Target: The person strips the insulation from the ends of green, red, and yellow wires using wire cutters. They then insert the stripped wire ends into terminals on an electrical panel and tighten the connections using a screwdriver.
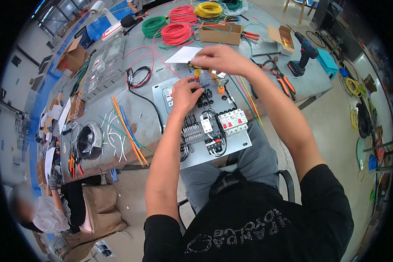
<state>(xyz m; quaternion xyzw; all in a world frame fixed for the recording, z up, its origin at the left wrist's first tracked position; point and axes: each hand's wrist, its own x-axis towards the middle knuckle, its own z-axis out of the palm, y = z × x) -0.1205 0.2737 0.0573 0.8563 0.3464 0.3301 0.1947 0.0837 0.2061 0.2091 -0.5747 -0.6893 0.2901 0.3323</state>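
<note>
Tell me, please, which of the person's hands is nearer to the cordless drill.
Right: the right hand is left of the cordless drill; the left hand is farther left and lower in view.

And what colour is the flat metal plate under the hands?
The flat metal plate is silvery grey; see it in the head view.

The person wears a black cloth T-shirt with short, rather wide sleeves, which end above the elbows. Across its front there is glittering silver lettering made of small dots, and beside it a rounded dotted figure. The trousers are grey-blue, faded and creased, similar to denim. At the waist lies dark bunched material (hem or bag, I cannot tell).
</note>
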